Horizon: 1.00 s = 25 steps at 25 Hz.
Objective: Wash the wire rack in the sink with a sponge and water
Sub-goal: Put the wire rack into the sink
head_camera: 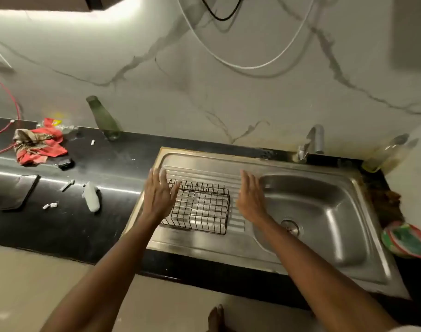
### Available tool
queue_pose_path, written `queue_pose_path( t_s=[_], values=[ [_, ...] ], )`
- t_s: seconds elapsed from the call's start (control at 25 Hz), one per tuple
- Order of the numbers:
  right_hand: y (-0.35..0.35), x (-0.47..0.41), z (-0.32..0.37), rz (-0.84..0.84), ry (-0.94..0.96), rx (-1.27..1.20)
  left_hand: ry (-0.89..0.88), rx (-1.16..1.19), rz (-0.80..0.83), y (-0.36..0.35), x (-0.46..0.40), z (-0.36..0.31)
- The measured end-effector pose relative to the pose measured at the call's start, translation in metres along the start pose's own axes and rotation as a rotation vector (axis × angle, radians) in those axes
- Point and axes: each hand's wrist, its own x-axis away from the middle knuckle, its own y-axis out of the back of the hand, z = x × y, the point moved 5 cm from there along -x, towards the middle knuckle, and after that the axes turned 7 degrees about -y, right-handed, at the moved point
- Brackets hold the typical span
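A black wire rack [200, 208] rests on the ribbed drainboard of the steel sink [343, 259], left of the basin. My left hand [159, 194] hovers over the rack's left edge, fingers spread, holding nothing. My right hand [251, 200] is held flat just right of the rack, between it and the basin, also empty. A green sponge [407, 239] lies in a small dish on the counter at the far right. The tap [311, 143] stands behind the basin; no water is running.
On the black counter [104, 226] to the left lie a red cloth [40, 144], a green glass bottle [104, 118], a phone [20, 191] and a white object [91, 196]. A clear bottle [388, 152] leans in the right corner. Cables hang on the marble wall.
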Motion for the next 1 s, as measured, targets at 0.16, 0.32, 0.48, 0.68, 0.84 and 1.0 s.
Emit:
queue_pose_path(
  t_s=[0.16, 0.32, 0.48, 0.68, 0.84, 1.0],
  values=[
    [-0.046, 0.028, -0.008, 0.272, -0.228, -0.064, 0.185, 0.059, 0.145, -0.026, 0.027, 0.040],
    [-0.072, 0.042, -0.011, 0.463, -0.346, -0.161, 0.246, 0.214, 0.111, -0.031, 0.032, 0.049],
    [-0.077, 0.043, -0.013, 0.471, -0.412, -0.229, 0.333, 0.412, 0.163, -0.035, 0.029, 0.045],
    [-0.078, 0.051, -0.023, 0.476, -0.387, -0.314, 0.317, 0.459, 0.143, -0.035, 0.022, 0.035],
    [-0.055, 0.047, -0.039, 0.462, -0.356, -0.418, 0.278, 0.438, 0.091, -0.023, 0.005, 0.007],
    [-0.016, 0.030, -0.074, 0.408, -0.347, -0.519, 0.198, 0.563, 0.089, -0.013, -0.030, -0.047]
  ],
)
